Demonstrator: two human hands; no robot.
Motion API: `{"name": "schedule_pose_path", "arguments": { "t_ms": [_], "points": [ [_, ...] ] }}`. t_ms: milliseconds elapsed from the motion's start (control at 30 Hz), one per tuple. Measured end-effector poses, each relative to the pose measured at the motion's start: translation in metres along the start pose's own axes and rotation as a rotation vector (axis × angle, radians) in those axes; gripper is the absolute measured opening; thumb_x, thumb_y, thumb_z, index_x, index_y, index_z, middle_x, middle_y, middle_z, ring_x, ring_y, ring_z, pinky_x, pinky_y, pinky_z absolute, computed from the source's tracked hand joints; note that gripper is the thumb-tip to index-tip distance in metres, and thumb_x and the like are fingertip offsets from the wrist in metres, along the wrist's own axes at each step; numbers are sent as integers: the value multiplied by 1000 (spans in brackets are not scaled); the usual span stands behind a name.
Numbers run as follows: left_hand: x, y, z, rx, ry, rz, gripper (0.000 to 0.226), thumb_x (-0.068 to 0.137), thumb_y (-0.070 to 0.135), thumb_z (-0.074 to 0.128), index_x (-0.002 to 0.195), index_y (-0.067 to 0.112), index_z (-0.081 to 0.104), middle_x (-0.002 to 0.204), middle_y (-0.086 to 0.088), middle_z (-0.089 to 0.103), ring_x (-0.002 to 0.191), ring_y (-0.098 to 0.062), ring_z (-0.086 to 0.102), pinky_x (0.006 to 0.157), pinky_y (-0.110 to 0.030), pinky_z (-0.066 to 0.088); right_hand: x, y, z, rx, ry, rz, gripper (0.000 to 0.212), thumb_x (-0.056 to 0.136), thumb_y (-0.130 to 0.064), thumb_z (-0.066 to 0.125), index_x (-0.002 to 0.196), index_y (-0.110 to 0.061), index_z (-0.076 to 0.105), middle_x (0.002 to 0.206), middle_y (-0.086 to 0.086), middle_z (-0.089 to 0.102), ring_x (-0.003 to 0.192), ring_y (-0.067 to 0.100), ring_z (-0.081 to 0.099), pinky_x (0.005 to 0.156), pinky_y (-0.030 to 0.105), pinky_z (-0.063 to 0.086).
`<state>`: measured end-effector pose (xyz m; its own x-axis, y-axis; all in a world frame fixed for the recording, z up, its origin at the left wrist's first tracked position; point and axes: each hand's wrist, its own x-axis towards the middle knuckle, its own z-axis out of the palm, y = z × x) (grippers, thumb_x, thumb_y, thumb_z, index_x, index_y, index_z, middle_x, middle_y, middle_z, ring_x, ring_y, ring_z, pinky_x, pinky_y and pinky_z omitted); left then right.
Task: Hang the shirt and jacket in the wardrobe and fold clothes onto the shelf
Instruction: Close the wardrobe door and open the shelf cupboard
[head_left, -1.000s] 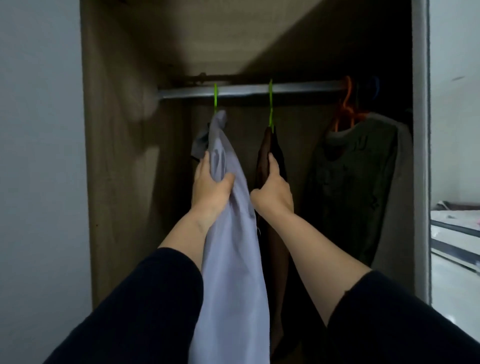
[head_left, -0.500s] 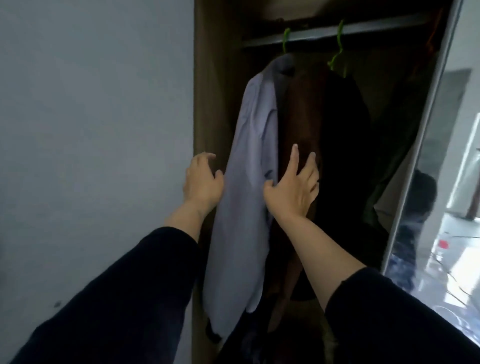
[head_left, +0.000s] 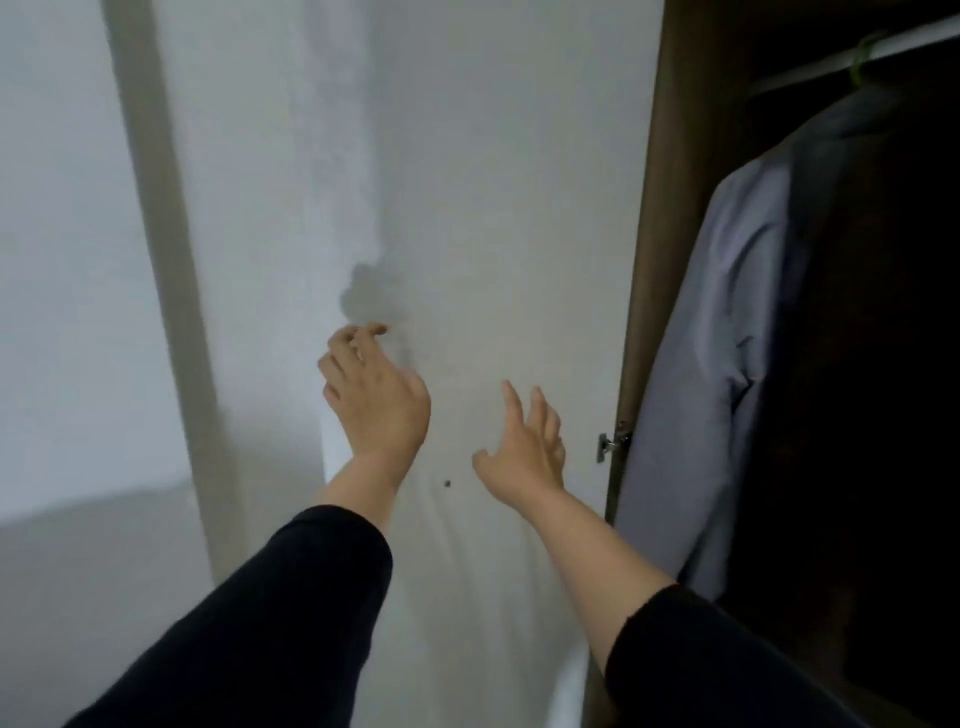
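Left hand (head_left: 375, 395) off the shirt now, fingers loosely curled, holding nothing, up against the white wall (head_left: 493, 208) beside its own shadow. Right hand (head_left: 524, 447) also free, fingers spread wide, holding nothing, in front of the same wall just left of the wardrobe side panel (head_left: 654, 260). Small metal hinge (head_left: 609, 446) on the panel edge near the right hand. Shirt (head_left: 717, 332), pale blue, hanging inside the wardrobe at its left edge on a green hanger (head_left: 865, 52) hooked over the rail (head_left: 852, 57); dark garment behind it, probably the jacket, too dark to confirm.

Versus half a second back: both hands touching or beside the shirt then, well apart from it now. View swung left, wardrobe pushed to the right edge of frame, wall filling most of it. A second back: left hand gripping the shirt, right gripping the brown garment.

Judgement: hanging part likely done, turning away toward the clothes to fold; shelf and those clothes not in view.
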<state>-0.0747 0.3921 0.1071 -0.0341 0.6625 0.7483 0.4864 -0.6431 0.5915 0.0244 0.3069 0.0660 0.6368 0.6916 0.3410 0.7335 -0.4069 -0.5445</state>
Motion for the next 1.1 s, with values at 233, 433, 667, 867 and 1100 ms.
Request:
{"name": "schedule_pose_path", "arguments": {
  "t_ms": [233,433,667,867,1100],
  "points": [
    [43,-55,-5,-359,-105,-360,56,99,32,42,145,8,23,141,-10,42,125,-30,45,98,-37,38,5,-54,66,101,-176,-68,93,89,-22,55,152,-30,-13,155,2,-32,147,23,-19,120,46,2],
    [33,-67,-4,-271,-151,-302,32,103,30,31,115,5,47,94,-5,52,82,-24,46,70,-29,29,2,-59,81,133,-155,-39,102,87,-20,57,149,-30,-23,151,1,-40,145,21,-24,118,51,1],
    [0,-50,-29,-269,-130,-289,20,101,35,35,99,19,46,85,5,53,78,-21,47,71,-29,31,-30,-52,63,158,-166,-18,101,86,-17,56,149,-30,-23,154,-2,-36,147,18,-20,119,52,1],
    [-58,-7,-65,-227,-53,-207,25,100,40,39,94,17,47,80,4,54,72,-21,46,67,-28,29,-79,-33,24,140,-203,-56,98,90,-23,57,151,-25,-19,158,-3,-26,149,19,-7,120,50,7],
    [-139,62,-91,-248,-90,-69,38,97,45,42,105,9,54,74,2,55,67,-22,52,62,-29,33,-145,12,-39,118,-188,-109,83,93,-10,46,153,-19,-11,161,-4,-13,149,15,0,121,35,11]
  ]
}}
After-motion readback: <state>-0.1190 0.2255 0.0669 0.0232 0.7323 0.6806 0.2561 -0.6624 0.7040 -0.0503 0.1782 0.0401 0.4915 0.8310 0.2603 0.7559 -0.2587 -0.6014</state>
